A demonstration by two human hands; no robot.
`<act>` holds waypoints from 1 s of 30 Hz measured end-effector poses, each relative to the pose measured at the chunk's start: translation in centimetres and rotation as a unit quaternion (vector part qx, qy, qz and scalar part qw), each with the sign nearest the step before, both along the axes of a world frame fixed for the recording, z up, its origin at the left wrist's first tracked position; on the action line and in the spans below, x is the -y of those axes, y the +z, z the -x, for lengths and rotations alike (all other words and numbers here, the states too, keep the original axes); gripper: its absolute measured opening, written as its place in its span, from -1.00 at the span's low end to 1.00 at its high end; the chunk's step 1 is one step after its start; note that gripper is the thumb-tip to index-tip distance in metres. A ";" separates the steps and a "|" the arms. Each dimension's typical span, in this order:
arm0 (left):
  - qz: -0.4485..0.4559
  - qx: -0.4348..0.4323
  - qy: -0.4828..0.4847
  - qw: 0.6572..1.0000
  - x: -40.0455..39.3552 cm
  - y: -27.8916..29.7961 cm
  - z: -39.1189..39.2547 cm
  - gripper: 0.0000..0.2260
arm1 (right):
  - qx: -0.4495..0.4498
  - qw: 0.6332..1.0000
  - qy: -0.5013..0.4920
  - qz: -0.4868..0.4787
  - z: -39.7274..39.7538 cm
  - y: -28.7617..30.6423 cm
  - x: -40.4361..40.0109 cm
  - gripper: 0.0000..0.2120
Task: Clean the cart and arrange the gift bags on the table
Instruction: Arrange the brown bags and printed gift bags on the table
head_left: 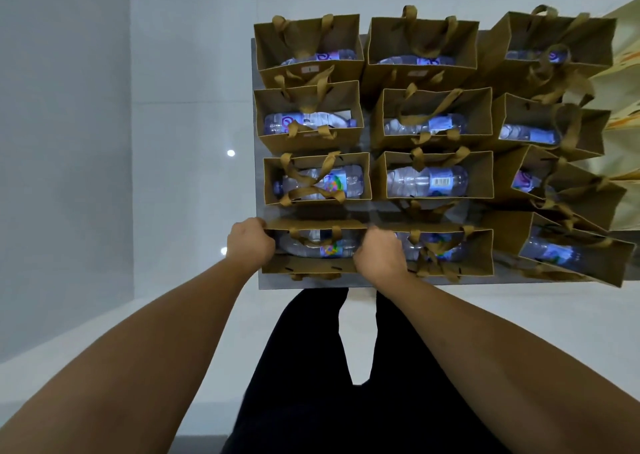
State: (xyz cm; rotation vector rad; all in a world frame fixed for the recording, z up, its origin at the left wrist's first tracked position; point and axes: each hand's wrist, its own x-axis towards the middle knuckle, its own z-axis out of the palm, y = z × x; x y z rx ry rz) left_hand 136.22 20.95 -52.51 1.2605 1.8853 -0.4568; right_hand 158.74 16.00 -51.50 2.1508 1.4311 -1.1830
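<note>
Several brown paper gift bags with ribbon handles stand in rows on a grey table (258,190), each with a water bottle lying inside. The nearest left gift bag (304,268) sits at the table's front corner. My left hand (250,240) grips its left end and my right hand (379,256) grips its right end, fingers curled over the rim. A water bottle (322,245) shows between my hands. The neighbouring bag (450,252) touches my right hand's side.
Cream-coloured larger bags (623,114) lean at the far right edge. White floor and a grey wall surround the table on the left. My dark-trousered legs (311,367) stand close against the table's front edge.
</note>
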 end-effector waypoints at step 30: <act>-0.060 0.081 -0.274 0.956 -5.8 8.1 -35.8 -0.70 | 0.067 0.982 -0.122 -0.128 -34.0 5.4 1.4 -0.73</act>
